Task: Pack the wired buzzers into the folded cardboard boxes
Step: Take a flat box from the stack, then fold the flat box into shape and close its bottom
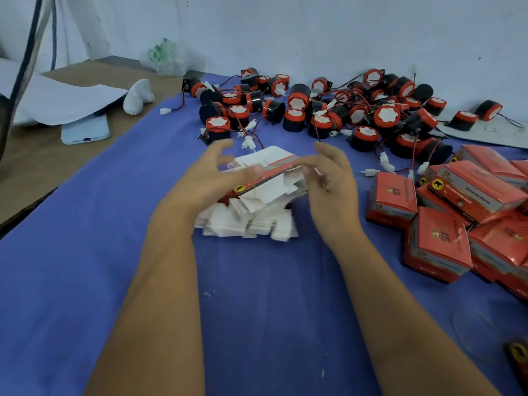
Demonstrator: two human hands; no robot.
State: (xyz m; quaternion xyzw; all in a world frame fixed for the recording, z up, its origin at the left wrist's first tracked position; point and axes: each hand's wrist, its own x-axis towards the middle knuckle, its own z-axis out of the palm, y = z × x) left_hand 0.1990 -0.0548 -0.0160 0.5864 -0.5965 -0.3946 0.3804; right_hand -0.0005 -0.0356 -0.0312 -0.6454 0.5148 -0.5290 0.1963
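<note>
Both hands meet over one flat carton blank (265, 175), red on its printed face and white inside, held just above the stack of unfolded blanks (248, 224). The left hand (211, 178) grips the blank's left end with thumb and curled fingers; its fingertips are blurred. The right hand (334, 181) pinches the right end, fingers bent round the edge. The two hands stand a little apart, joined only by the card between them.

The stack lies on the blue cloth (85, 267), white flaps fanned out untidily beneath the held blank. Beyond the stack, toward the wall, lies the heap of wired buzzers (328, 110): black round bodies with red caps, thin red and black leads, white plugs. A few plugs trail close to the stack's far edge.

To the right of the stack sit the closed red boxes (457, 215), piled loosely, some tilted against others.

To the left of the stack and farther back, off the cloth on the brown tabletop, a phone (85, 132) lies partly under a white sheet of paper (65, 101), with a white rounded object (138, 95) beside it.
</note>
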